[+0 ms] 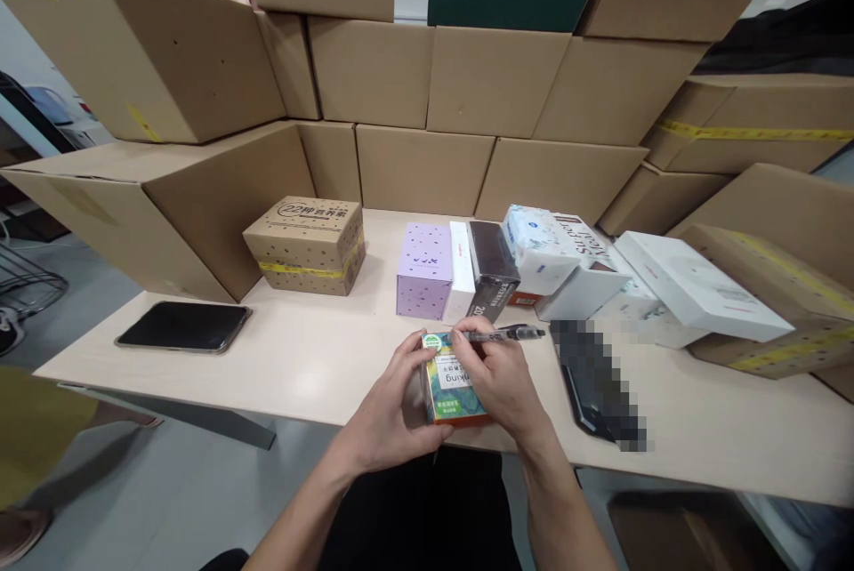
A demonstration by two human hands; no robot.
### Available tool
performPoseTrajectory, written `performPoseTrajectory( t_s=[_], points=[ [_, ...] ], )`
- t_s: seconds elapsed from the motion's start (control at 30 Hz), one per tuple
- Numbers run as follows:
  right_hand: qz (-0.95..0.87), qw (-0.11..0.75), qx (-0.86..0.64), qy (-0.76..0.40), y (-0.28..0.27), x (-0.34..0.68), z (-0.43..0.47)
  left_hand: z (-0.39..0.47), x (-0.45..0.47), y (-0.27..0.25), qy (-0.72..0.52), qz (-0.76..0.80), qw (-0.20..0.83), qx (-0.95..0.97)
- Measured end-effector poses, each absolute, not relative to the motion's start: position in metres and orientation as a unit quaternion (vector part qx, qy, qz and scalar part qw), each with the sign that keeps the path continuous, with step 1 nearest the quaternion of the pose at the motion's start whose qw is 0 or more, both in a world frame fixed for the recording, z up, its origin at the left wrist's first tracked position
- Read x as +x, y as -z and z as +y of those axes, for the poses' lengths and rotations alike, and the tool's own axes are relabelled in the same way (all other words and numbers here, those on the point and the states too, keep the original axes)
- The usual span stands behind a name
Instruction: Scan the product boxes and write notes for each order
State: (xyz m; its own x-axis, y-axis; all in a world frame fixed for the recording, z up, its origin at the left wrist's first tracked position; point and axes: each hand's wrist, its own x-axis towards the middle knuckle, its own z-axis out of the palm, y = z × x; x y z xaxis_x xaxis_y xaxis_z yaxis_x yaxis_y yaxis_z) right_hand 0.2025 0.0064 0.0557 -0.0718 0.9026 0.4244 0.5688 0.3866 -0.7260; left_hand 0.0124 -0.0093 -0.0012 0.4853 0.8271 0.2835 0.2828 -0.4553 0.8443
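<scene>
A small green and orange printed carton (454,398) is held at the table's front edge, its lettered face turned up. My left hand (393,411) grips it from the left, fingers along its far side and thumb at the near edge. In my right hand (497,380) a pen (511,333) with a clear barrel lies pinched, pointing out to the right over the carton's top. The right fingers rest at the carton's upper part, and the hand covers its right side. What the fingertips touch there is hidden.
A phone (183,326) lies at left by a taped brown box (307,242). Behind the carton stand a purple box (425,269), a dark box (492,260) and several white boxes (700,282). A partly blurred black object (587,402) lies right. Large cardboard boxes (420,166) wall the back.
</scene>
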Motion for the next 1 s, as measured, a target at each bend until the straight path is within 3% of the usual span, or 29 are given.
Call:
performPoseTrajectory(
  t_s=[0.57,0.83,0.9,1.0],
  points=[
    [-0.691,0.461,-0.516,-0.21,-0.051,0.203,0.006,-0.01,0.013,0.0,-0.363,0.356,0.377,0.774],
    [-0.459,0.677,-0.513,-0.263,-0.044,0.219,-0.006,-0.01,0.013,-0.004,-0.368,0.348,0.378,0.775],
    [-0.448,0.666,-0.539,-0.256,-0.042,0.236,-0.014,-0.01,0.014,-0.006,-0.37,0.346,0.384,0.772],
    [-0.482,0.544,-0.642,-0.244,-0.034,0.264,-0.025,-0.01,0.014,-0.008,-0.37,0.348,0.387,0.77]
  ],
)
